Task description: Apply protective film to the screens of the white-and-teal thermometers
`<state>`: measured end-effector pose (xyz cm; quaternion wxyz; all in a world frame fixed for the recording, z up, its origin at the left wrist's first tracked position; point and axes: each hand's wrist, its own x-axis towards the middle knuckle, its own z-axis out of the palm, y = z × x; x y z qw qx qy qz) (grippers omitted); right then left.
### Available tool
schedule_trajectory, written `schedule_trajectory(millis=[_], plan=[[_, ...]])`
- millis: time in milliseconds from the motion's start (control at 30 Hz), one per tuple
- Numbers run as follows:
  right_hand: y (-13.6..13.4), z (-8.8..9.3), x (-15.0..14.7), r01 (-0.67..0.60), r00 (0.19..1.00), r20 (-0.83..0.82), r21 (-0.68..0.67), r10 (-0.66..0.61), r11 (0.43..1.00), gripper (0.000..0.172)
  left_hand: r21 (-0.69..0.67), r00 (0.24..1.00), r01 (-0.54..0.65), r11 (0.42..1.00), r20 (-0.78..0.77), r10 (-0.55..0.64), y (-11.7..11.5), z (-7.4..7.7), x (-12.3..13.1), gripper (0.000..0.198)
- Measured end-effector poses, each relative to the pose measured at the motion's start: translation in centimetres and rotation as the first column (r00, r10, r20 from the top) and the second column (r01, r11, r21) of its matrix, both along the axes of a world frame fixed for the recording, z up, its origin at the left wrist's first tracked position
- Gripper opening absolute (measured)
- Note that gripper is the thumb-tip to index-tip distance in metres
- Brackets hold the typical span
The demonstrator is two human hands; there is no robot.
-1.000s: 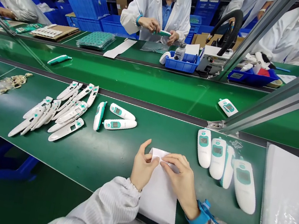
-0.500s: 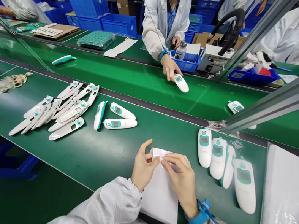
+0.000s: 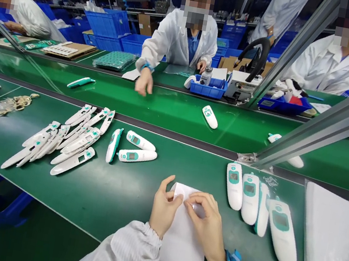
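A white paper sheet [image 3: 181, 257] lies at the near edge of the green bench, its far end curled up. My left hand [image 3: 162, 214] grips that raised end between thumb and fingers. Thumb and forefinger of my right hand [image 3: 207, 224] are pinched together over the sheet, close to the left thumb. A small shiny bit shows by these fingertips, too small to name. Right of the sheet lie several white-and-teal handheld thermometers [image 3: 249, 198] with small screens. More of these thermometers [image 3: 136, 156] rest to the left, beyond my hands.
Several white shell halves [image 3: 80, 141] are heaped at left, near tangled bands [image 3: 13, 103]. A clear-wrapped white stack [image 3: 330, 252] lies far right. Beyond runs a green belt [image 3: 165, 106] carrying thermometers. A metal post [image 3: 324, 125] slants at right. A co-worker's hand [image 3: 144, 82] hovers over the belt.
The view has tipped up a little. Opposite, the co-worker has let go of a thermometer on the belt and moved that hand left. My hands keep nearly the same hold.
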<state>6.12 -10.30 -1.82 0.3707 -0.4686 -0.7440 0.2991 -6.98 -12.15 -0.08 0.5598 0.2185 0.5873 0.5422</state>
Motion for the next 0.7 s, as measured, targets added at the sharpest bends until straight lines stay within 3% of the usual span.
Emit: schedule_trajectory(millis=[133, 300, 700], plan=[[-0.14, -0.55, 0.19, 0.028, 0.999, 0.036, 0.015, -0.029, 0.999, 0.015, -0.003, 0.999, -0.010, 1.000, 0.042, 0.010, 0.13, 0.10, 0.13, 0.066], [-0.09, -0.37, 0.20, -0.004, 1.000, 0.006, 0.053, 0.004, 0.999, 0.007, 0.020, 1.000, -0.011, 1.000, 0.019, 0.011, 0.08, -0.10, 0.30, 0.063], [0.25, 0.03, -0.06, -0.029, 0.999, 0.035, 0.026, 0.028, 0.999, 0.009, -0.007, 0.999, 0.019, 1.000, 0.042, -0.018, 0.81, 0.05, 0.52, 0.065]])
